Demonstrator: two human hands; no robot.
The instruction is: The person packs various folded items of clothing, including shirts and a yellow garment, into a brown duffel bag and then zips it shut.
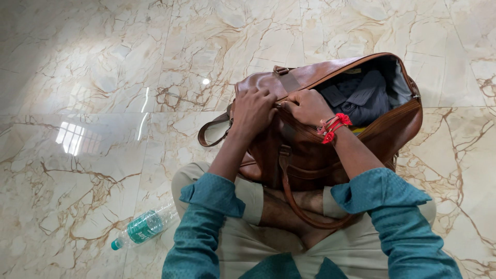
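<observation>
Left hand point(253, 111) and right hand point(308, 106), curled, apparently pinch the brown bag point(310, 155) at its zip.

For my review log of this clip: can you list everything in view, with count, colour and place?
duffel bag: one, brown leather, partly open, on the floor against the crossed legs.
clothes: dark blue-grey, folded inside the bag; count unclear.
water bottle: one, clear with green label and cap, lying on the floor at lower left.
floor: cream marble tiles with brown veins.
thread band: red, on the right wrist.
left hand: on the bag's top edge.
right hand: at the bag's opening; teal sleeves.
</observation>
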